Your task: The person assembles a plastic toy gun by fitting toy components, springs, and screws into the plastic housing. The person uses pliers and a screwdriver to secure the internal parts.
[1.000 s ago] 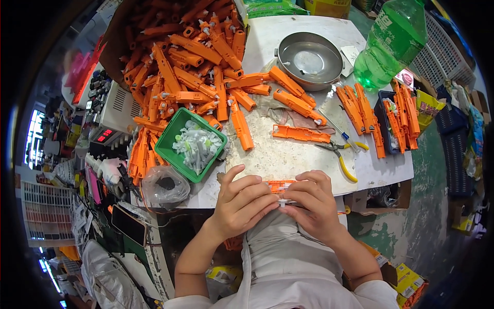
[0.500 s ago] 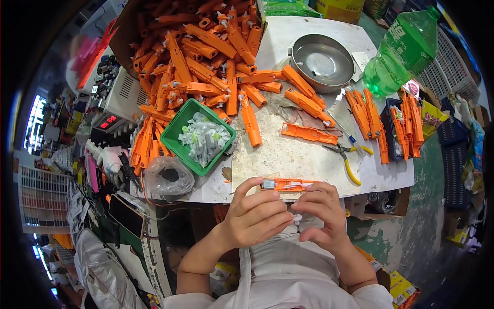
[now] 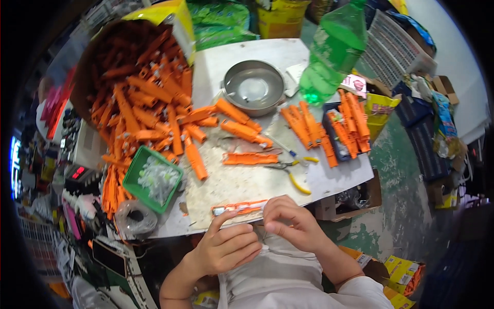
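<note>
A slim open orange plastic housing (image 3: 239,207) with a grey metal piece in its left end lies at the table's front edge. My left hand (image 3: 226,246) is closed, its forefinger against the housing's left end and the other fingers curled below. At the housing's right end is my right hand (image 3: 292,222), thumb and forefinger brought together; whatever they pinch is too small to make out. Beyond them lie another orange housing half (image 3: 250,158) and pliers with yellow handles (image 3: 298,185). A screwdriver (image 3: 280,144) lies behind the pliers.
A large heap of orange housings (image 3: 149,98) spills from a box at the left. Nearby stand a green tray (image 3: 177,186) of small clear parts and a roll of clear film (image 3: 136,219). A metal bowl (image 3: 254,87) and green bottle (image 3: 334,51) stand at the back.
The view has turned, shifting the table left and down in the picture. My right hand's fingers have drawn together at the housing's right end. My left hand still touches its left end.
</note>
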A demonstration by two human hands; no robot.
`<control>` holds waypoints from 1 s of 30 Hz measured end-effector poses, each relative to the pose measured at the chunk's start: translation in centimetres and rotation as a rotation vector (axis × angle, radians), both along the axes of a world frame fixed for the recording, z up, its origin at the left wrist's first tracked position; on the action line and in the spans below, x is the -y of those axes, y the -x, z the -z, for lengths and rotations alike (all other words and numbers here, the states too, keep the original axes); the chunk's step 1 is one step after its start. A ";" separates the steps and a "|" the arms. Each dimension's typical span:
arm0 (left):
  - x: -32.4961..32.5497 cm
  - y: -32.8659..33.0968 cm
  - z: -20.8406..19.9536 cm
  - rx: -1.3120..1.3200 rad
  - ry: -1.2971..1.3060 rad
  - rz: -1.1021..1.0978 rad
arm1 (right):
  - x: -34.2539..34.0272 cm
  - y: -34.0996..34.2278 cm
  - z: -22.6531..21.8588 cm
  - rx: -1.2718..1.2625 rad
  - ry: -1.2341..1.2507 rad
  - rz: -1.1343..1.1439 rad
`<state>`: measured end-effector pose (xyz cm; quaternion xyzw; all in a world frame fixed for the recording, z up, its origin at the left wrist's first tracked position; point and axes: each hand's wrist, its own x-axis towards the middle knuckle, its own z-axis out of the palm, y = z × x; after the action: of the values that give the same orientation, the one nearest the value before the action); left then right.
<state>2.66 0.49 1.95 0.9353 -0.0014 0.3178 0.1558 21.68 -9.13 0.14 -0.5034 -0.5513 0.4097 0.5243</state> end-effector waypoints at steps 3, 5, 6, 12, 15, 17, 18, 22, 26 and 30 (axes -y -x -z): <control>0.0 -2.3 -0.4 0.027 0.013 0.013 | 1.6 -1.7 0.1 -0.182 -0.091 0.330; -0.7 -5.5 -0.6 0.044 0.045 -0.018 | 3.0 -2.7 0.0 -0.333 -0.131 0.515; -1.2 -7.5 -0.6 0.054 0.086 -0.056 | 3.7 -3.2 0.2 -0.372 -0.185 0.615; -5.2 -21.5 0.3 0.159 -0.077 -0.093 | 7.8 -4.7 0.5 -0.362 -0.248 0.806; -6.9 -26.6 0.9 0.151 -0.103 -0.145 | 9.5 -5.1 0.3 -0.313 -0.203 0.924; -7.5 -28.9 1.3 0.123 -0.108 -0.223 | 10.3 -5.4 0.6 -0.300 -0.206 0.947; -7.8 -29.8 1.4 0.127 -0.114 -0.220 | 10.5 -5.5 0.8 -0.290 -0.199 0.965; -8.6 -30.1 2.0 0.058 -0.142 -0.284 | 10.1 -5.3 1.4 -0.352 -0.177 0.933; -9.1 -26.9 1.0 0.203 0.047 -0.166 | 8.6 -4.6 1.2 -0.275 -0.146 0.932; -6.1 -21.1 -1.0 0.310 0.062 -0.009 | 9.2 -5.2 1.9 -0.210 -0.142 0.958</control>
<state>23.76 6.59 2.92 0.8698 -0.0113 0.4589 0.1810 26.84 -18.30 -1.80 -0.6193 -0.2289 0.1327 0.7392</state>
